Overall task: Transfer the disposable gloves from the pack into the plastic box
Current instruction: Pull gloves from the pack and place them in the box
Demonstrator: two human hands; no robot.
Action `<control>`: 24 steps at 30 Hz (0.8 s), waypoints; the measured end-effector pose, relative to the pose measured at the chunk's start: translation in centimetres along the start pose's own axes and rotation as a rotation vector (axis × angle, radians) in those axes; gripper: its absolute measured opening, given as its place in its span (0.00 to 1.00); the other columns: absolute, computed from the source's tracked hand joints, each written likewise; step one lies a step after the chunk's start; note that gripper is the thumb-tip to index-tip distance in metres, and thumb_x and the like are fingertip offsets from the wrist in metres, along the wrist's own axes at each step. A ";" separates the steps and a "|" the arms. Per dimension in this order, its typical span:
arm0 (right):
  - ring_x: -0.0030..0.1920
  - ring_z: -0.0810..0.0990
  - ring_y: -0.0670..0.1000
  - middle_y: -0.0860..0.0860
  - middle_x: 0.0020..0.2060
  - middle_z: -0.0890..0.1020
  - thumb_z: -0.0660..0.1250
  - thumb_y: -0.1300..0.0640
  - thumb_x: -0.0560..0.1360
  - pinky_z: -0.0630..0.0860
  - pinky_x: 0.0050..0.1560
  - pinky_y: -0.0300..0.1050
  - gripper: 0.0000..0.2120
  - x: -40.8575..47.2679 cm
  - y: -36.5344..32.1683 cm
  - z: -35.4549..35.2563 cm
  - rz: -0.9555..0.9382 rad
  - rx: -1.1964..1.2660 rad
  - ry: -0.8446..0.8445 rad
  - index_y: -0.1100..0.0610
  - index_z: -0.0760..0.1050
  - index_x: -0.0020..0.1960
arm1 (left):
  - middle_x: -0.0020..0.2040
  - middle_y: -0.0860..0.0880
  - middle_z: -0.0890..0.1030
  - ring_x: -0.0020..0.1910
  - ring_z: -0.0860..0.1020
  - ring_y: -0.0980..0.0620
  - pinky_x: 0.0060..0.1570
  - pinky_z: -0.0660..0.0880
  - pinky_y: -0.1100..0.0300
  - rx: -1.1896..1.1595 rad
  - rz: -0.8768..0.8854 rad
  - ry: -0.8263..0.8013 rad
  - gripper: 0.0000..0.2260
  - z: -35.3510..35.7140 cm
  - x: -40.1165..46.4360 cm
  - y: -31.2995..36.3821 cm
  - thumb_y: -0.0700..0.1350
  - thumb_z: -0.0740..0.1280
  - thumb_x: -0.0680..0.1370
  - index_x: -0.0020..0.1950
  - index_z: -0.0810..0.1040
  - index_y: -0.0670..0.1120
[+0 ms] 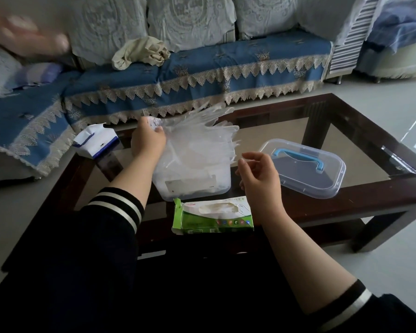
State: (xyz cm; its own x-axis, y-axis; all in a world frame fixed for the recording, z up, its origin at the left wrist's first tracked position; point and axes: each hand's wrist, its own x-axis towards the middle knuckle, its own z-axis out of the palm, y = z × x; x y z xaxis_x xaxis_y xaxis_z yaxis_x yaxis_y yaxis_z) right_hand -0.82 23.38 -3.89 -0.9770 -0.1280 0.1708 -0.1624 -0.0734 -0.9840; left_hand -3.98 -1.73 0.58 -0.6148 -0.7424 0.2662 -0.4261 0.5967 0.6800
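Observation:
My left hand grips a bunch of clear disposable gloves by the cuffs, their fingers fanning out to the right above the clear plastic box in the middle of the glass table. The lower ends of the gloves hang into the box. My right hand hovers just right of the box, fingers loosely curled and apart, holding nothing. The green glove pack lies flat on the table's near edge, its left end torn open.
The box's clear lid with a blue handle lies to the right on the dark-framed glass coffee table. A white and blue carton sits at the left corner. A blue lace-trimmed sofa stands behind.

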 end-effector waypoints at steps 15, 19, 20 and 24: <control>0.30 0.77 0.48 0.48 0.28 0.80 0.66 0.42 0.75 0.77 0.42 0.54 0.17 0.0 1.4 -0.4 -0.037 -0.359 -0.169 0.54 0.75 0.37 | 0.69 0.41 0.71 0.67 0.69 0.41 0.61 0.72 0.47 0.165 0.208 0.218 0.19 -0.9 -1.7 -2.3 0.49 0.62 0.81 0.69 0.70 0.43; 0.39 0.77 0.45 0.46 0.37 0.79 0.68 0.38 0.71 0.74 0.41 0.46 0.16 0.3 2.3 -0.3 -0.067 -0.681 -0.449 0.51 0.77 0.38 | 0.45 0.42 0.79 0.41 0.75 0.50 0.41 0.69 0.63 -0.125 0.760 0.396 0.09 -2.1 -7.4 -2.9 0.42 0.60 0.82 0.51 0.78 0.38; 0.45 0.76 0.45 0.46 0.43 0.77 0.69 0.39 0.71 0.74 0.46 0.44 0.14 0.5 2.8 -0.2 -0.075 -0.757 -0.542 0.50 0.78 0.41 | 0.42 0.44 0.79 0.37 0.75 0.51 0.38 0.70 0.64 -0.123 0.854 0.298 0.09 -2.0 -9.3 -3.3 0.41 0.61 0.81 0.49 0.78 0.38; 0.63 0.67 0.51 0.50 0.60 0.70 0.70 0.41 0.71 0.69 0.62 0.49 0.14 0.8 3.9 0.7 -0.101 -1.001 -0.751 0.47 0.79 0.52 | 0.49 0.52 0.81 0.47 0.77 0.55 0.47 0.78 0.58 0.131 0.823 -0.324 0.09 -1.0 -13.8 -4.2 0.50 0.66 0.79 0.55 0.81 0.47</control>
State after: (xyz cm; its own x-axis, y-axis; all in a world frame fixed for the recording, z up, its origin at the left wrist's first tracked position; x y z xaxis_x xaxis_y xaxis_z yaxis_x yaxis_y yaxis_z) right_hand -2.11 22.29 -7.58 -0.6874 -0.7207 -0.0899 -0.5870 0.6242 -0.5156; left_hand 6.94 5.74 -5.27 -0.9084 0.0469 0.4155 0.1725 0.9472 0.2702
